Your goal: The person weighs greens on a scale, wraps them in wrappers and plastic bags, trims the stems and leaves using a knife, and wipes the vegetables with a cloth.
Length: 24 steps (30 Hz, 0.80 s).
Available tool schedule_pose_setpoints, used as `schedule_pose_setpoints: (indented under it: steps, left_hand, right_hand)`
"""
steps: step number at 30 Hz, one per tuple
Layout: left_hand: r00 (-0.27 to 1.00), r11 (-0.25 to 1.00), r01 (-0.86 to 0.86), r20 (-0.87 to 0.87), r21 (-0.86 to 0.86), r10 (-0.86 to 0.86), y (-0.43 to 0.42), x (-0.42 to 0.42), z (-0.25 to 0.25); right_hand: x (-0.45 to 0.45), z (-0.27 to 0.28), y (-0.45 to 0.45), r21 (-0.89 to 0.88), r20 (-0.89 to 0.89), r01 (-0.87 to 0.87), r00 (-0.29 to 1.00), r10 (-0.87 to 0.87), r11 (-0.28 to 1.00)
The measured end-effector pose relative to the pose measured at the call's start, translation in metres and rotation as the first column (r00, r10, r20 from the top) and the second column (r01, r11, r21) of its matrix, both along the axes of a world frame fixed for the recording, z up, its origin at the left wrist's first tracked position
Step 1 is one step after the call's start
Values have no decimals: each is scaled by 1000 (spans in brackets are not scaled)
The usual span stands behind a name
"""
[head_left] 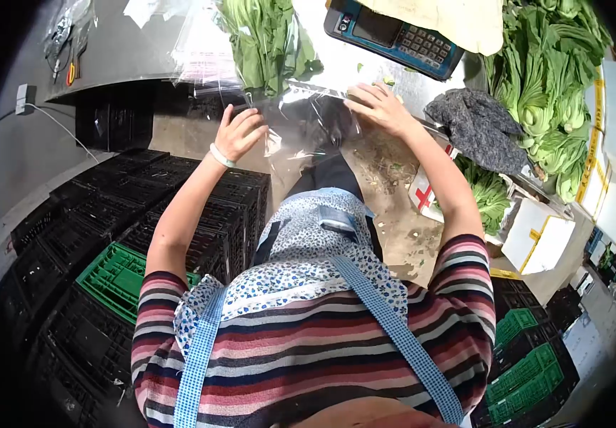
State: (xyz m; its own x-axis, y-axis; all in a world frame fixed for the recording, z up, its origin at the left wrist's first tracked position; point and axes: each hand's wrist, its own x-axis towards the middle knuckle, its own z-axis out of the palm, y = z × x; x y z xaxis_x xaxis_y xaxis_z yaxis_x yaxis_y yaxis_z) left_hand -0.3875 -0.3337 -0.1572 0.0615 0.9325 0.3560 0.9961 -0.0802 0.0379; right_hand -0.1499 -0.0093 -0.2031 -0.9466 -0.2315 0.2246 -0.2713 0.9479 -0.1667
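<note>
A bunch of leafy greens lies on the worktable, at least partly inside a clear plastic bag. The bag's loose end hangs over the table's near edge, toward my apron. At the left side of this end is my left hand, its fingers spread apart, wearing a pale band at the wrist. My right hand reaches to the bag's upper right corner, fingers stretched out along the table edge. Both hands are close to the film; whether they touch it is hard to tell.
A blue scale, partly under a yellowish sheet, stands behind my right hand. Leafy greens are heaped at the right beside a dark cloth. Black crates stack at the left, with a green crate. Scissors sit far left.
</note>
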Motion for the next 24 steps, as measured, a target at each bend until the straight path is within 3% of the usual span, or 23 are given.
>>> schedule_pose_setpoints:
  steps: [1,3,6,8,16,18,20,24]
  left_hand:
    - [1000,999,31,-6,16,-31,2,-4,0]
    - [998,998,59,-12,16,-59,-1,-13,2]
    - [997,997,72,41,8,-72,-6,-18,3]
    - [983,984,179,32,-2,-179,-6,-24,3]
    - [934,924,353,110,-144,-340,17,-41,30]
    - [918,924,379,147,-49,-369,20,-39,34]
    - [880,911,413,256,3,-400,17,-39,27]
    - [868,942,331,410,-56,-281,24,-13,36]
  right_hand:
    - [-10,-5,1,-9,-9,4,1000,-4,1000]
    - [-26,-12,0,48,-131,-173,975,178,984]
    - [-27,-6,0,30,-150,-219,964,221,975]
    - [-30,-1,-1,-6,-159,-232,960,228,973]
    - [-23,12,-6,-391,-123,-61,992,13,918]
    - [-26,14,-8,-556,-112,37,987,-119,830]
    - [-31,18,-10,-566,-111,14,989,-94,824]
    - [-52,16,-15,-805,-26,87,983,-182,587]
